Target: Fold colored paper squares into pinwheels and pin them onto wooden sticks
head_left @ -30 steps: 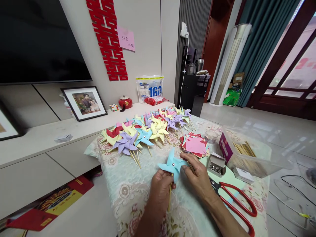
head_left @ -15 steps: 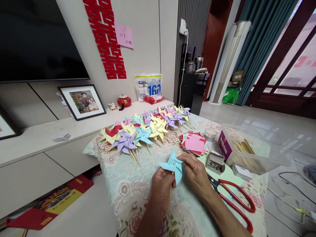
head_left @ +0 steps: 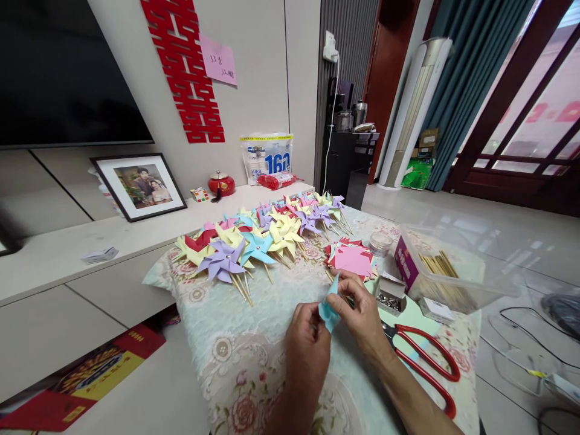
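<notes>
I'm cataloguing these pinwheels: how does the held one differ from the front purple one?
The held pinwheel is blue; the front pinwheel is purple. The held pinwheel is between left hand and right hand; the front pinwheel lies with other pinwheels. The held pinwheel is partly hidden; the front pinwheel shows its face. Both look made of bent paper.

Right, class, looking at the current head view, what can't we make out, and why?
All in the head view:
- Any stick below the blue pinwheel: hidden by the left hand.
- Tips of the scissors: behind the right hand.
- Number of finished pinwheels: nearer ones overlap farther ones.
- Number of metal pieces: too small.
- Whole television: cut off by picture edges.
</notes>
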Motion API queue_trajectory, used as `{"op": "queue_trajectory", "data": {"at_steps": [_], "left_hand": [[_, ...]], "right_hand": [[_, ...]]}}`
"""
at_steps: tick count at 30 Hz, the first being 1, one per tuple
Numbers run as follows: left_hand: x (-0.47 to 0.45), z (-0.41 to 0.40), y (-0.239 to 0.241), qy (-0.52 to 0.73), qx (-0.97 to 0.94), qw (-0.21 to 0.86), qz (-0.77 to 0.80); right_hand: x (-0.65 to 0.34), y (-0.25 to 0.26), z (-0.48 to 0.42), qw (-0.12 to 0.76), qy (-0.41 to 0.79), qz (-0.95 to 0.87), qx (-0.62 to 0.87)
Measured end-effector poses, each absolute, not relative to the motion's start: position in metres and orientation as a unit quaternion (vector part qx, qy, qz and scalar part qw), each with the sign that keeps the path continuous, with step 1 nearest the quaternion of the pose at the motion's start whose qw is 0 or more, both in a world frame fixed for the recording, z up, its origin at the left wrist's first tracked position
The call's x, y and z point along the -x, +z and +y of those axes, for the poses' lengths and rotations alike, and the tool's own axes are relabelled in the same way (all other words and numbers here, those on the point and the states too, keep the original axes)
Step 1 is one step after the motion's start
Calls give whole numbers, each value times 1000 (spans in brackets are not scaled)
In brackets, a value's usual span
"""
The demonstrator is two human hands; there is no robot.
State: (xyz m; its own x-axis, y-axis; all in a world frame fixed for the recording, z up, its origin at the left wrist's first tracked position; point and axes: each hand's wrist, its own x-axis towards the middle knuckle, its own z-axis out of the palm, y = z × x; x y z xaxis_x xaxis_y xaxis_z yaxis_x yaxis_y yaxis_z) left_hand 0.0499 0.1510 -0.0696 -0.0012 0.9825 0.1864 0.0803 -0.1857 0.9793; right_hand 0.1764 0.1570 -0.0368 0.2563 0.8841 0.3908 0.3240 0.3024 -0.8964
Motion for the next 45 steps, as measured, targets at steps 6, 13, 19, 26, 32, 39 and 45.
{"op": "queue_trajectory", "data": {"at_steps": [6,13,19,26,32,39,45], "left_hand": [[-52,148,-67,526,-604,377,465],[-52,148,-70,517,-581,426,462],[-48,157,-56,556,-369,617,417],[-39,165,-46,596,-197,689,363],[-38,162,-42,590,-193,699,355],[-35,164,-43,598,-206,707,317],[-23,176,-56,644,-176,686,291]], "right_hand": [[-175,-36,158,585,274,-538,542],[-175,-41,159,583,251,-545,549],[-178,-42,154,605,169,-578,521],[-168,-41,152,567,121,-633,513],[-165,-46,153,542,105,-658,512],[-167,-44,151,547,117,-640,527],[-154,-44,149,415,261,-687,536]]}}
